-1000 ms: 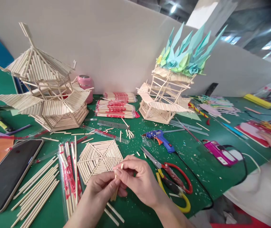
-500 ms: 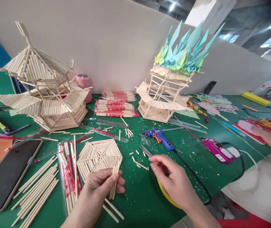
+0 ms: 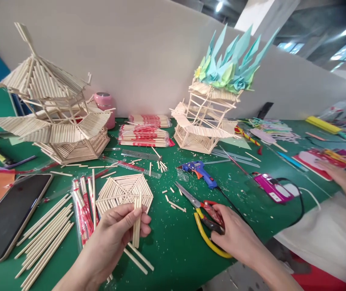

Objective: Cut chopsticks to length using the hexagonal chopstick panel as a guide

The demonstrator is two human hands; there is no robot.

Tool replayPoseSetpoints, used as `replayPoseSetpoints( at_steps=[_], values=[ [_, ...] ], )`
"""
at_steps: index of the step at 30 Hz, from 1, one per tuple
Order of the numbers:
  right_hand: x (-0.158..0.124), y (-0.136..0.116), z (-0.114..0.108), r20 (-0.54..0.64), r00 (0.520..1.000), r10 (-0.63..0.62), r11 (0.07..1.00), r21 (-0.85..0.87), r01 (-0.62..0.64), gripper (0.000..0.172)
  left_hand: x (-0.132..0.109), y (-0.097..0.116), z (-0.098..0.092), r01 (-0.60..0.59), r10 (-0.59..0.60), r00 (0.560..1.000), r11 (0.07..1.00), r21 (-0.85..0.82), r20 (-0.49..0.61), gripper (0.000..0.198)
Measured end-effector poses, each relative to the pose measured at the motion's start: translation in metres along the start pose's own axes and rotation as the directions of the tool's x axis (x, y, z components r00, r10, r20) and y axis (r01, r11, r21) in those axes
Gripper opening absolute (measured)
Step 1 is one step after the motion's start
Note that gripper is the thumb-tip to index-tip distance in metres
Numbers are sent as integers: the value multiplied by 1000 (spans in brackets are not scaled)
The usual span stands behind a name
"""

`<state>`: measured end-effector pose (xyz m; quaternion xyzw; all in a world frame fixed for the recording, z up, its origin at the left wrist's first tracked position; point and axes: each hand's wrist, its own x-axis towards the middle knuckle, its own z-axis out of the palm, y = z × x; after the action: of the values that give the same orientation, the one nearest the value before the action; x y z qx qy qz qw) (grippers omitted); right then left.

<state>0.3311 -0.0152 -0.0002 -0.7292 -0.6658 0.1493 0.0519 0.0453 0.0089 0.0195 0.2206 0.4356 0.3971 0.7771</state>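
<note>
My left hand point(image 3: 121, 226) pinches a few short wooden sticks point(image 3: 137, 220) upright, just in front of an octagonal stick panel point(image 3: 124, 190) on the green table. My right hand point(image 3: 236, 234) is closed around the red and black handles of the scissors point(image 3: 191, 198), whose blades point up and left toward the blue glue gun point(image 3: 201, 173). Beneath that hand curves a yellow handle point(image 3: 206, 238) of another tool, its working end hidden. Cut stick pieces point(image 3: 174, 205) lie left of the blades.
Two stick pavilions point(image 3: 66, 141) point(image 3: 203, 133) stand at the back, with packed sticks point(image 3: 144, 135) between them. Loose sticks point(image 3: 47, 238) and a phone point(image 3: 12, 214) lie at left. At right are a magenta device point(image 3: 273, 188) and another person's hand point(image 3: 330, 169).
My right hand has shifted right and down and now grips the scissors' handles, which show clearly. My left hand, still holding the sticks, appears slightly farther left as the view shifts.
</note>
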Motion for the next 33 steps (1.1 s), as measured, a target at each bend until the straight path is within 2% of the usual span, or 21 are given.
replayPoseSetpoints(
  at_steps=[3, 6, 10, 12, 17, 20, 24, 33],
  values=[
    [3, -3, -2, -35, 999, -4, 997, 79, 7, 34, -2, 3, 1, 14, -14, 1000, 1000, 23, 17, 19],
    [-3, -12, -7, -17, 999, -27, 961, 274, 31, 36, -3, 4, 3, 25, -27, 999, 997, 67, 30, 20],
    [-16, -38, -19, 166, 982, -85, 801, 598, -32, 39, -3, 2, 6, 43, -47, 998, 993, 105, 32, 19],
    [-21, -52, -23, 218, 970, -107, 734, 676, -71, 41, -3, 2, 7, 53, -58, 998, 990, 128, 36, 20],
    [-30, -66, -22, 271, 959, -88, 675, 724, -143, 54, -2, 5, 6, 53, -63, 997, 980, 192, 50, 22],
    [-32, -66, -19, 354, 928, -116, 651, 733, -199, 58, -2, 8, 8, 44, -57, 997, 971, 233, 46, 21],
    [-30, -66, -19, 439, 890, -126, 640, 721, -265, 57, -3, 13, 12, 46, -64, 997, 953, 301, 48, 22],
    [-29, -70, -21, 488, 858, -160, 591, 743, -313, 48, -1, 14, 16, 67, -108, 990, 932, 357, 95, 23]
  ],
)
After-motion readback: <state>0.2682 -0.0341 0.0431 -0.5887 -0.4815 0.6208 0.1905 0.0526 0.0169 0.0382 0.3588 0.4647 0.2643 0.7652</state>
